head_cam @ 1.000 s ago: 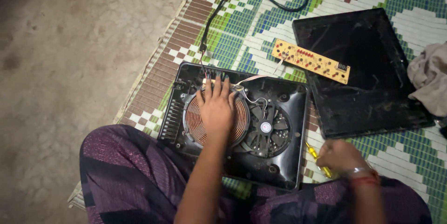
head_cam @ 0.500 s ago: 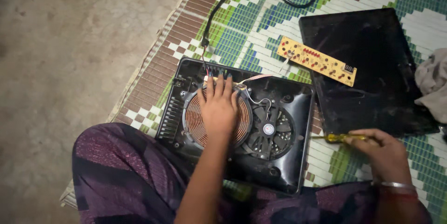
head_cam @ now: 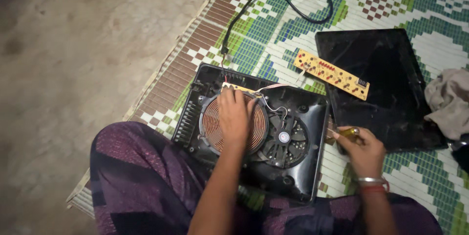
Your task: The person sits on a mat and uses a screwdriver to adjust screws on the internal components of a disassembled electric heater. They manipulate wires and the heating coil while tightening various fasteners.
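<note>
An opened black induction cooker base (head_cam: 303, 186) lies on the mat in front of my knees. My left hand (head_cam: 234, 115) rests flat on its copper coil (head_cam: 210, 120), fingers spread toward the circuit board at the back. A black fan (head_cam: 285, 137) sits to the right of the coil. My right hand (head_cam: 361, 149) is closed around a yellow-handled screwdriver (head_cam: 349, 132) just right of the base, beside the black glass top panel (head_cam: 386, 79). A yellow control board (head_cam: 332, 74) lies across that panel's left edge.
A black power cord (head_cam: 273, 0) loops from the base toward the top of the woven green, white and brown mat (head_cam: 273, 35). A crumpled grey cloth (head_cam: 449, 101) lies at the right edge. Bare concrete floor (head_cam: 83, 44) is on the left.
My right hand picked up the screwdriver from the mat near my knee and brought it up beside the cooker base. My left hand stayed on the coil.
</note>
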